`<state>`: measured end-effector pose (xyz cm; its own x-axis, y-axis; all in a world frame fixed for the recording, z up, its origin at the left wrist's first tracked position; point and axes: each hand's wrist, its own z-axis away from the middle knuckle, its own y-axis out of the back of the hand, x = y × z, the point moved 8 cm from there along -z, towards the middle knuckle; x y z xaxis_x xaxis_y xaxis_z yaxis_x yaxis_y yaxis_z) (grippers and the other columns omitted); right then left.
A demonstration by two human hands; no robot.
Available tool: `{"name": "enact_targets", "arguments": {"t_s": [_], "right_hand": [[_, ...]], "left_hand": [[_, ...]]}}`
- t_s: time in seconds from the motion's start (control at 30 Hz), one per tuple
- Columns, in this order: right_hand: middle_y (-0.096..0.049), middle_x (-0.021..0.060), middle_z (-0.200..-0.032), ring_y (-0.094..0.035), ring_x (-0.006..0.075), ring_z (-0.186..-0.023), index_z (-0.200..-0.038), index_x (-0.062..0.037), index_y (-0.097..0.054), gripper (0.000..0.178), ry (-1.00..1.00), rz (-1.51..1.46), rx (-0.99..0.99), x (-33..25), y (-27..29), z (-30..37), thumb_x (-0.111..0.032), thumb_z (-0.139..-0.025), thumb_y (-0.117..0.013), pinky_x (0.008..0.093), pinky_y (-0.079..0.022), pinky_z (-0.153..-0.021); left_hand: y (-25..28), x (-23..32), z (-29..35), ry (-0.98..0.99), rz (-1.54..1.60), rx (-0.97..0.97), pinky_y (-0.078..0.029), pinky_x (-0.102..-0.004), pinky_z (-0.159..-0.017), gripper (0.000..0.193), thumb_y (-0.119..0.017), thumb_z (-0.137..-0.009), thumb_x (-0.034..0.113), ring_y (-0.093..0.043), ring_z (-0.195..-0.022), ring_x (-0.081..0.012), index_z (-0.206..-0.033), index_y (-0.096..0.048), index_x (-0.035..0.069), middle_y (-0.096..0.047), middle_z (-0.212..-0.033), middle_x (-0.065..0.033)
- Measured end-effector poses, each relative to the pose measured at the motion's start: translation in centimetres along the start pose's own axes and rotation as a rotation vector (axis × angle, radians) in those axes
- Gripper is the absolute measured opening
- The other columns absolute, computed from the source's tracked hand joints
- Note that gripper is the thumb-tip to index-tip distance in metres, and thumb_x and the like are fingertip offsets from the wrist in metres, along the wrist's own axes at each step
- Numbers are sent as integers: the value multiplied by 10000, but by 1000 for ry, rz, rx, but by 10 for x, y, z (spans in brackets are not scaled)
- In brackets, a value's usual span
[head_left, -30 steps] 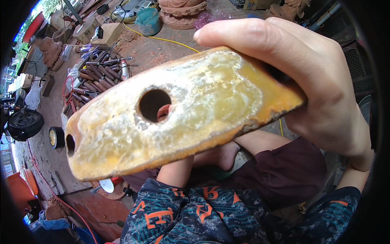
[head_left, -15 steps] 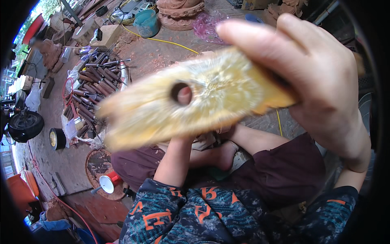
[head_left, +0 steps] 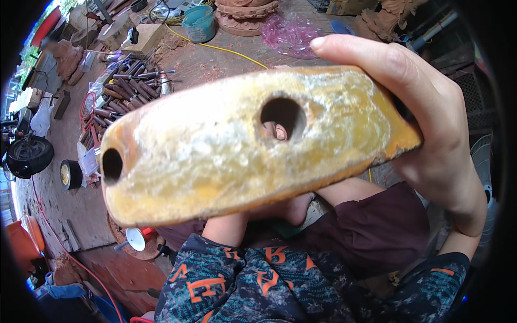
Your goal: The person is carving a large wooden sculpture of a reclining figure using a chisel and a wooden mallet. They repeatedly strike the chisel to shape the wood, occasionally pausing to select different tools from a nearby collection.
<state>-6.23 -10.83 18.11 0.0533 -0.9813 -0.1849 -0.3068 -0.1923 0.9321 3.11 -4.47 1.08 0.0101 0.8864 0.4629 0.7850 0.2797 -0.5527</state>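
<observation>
Close in front of me, my right hand [head_left: 425,102] is closed on the right end of a thick, worn yellow block [head_left: 215,140]. Two dark round holes show in the block, one right of its middle and one at its left end; its lower edge is rough and chipped. My thumb or a finger reaches along the top corner, while the other fingers are mostly hidden behind. My left forearm [head_left: 226,229] rises behind the block, which covers my left hand. Something skin-coloured or reddish shows through the middle hole, too small to name.
Many wooden-handled carving tools [head_left: 129,89] lie in a heap at the left. Beyond stand a teal bucket [head_left: 198,24], a carved reddish base [head_left: 246,16] and a pink plastic bag [head_left: 288,35]. A yellow cord [head_left: 215,47] crosses the floor. A white-and-red cup [head_left: 136,239] sits near my knee.
The yellow block has swung round, so its broad face and a second hole at the left end now show. It has come closer and shifted slightly right with my right hand.
</observation>
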Motion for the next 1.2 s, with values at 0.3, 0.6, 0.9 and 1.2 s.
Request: {"name": "enact_targets", "arguments": {"t_s": [0.3,0.6,0.9,1.2], "right_hand": [[-660,137,-1158,-647,218,-825,-1221,9,-571,572,34,-7,-8,-13,-1,-1,-121,-706,-783,294,-513,-716],[-660,161,-1150,-644,213,-807,-1204,34,-573,526,60,20,29,-22,2,1,-88,-729,-762,292,-511,-709],[-618,108,-906,-598,231,-740,-1236,-39,-603,554,67,309,-60,-31,4,-4,-95,-703,-740,327,-480,-652],[-620,79,-941,-587,178,-796,-1254,19,-571,501,-413,76,236,21,12,86,0,-774,-711,306,-496,-797]], "left_hand": [[-3,-3,5,8,4,3,-419,-345,-589,287,-584,-868,315,-510,-683,-206,-998,-539,64,-503,-827,-64],[8,-16,-1,31,10,7,-434,-362,-621,302,-604,-849,318,-530,-718,-223,-1002,-539,66,-514,-863,-71],[14,-29,-2,35,57,6,-450,-380,-653,318,-623,-831,321,-549,-754,-240,-1006,-538,69,-524,-899,-78],[-96,7,-9,-164,-388,-219,-471,-376,-527,213,-676,-732,237,-588,-631,-242,-809,-545,88,-526,-723,-55]]}}
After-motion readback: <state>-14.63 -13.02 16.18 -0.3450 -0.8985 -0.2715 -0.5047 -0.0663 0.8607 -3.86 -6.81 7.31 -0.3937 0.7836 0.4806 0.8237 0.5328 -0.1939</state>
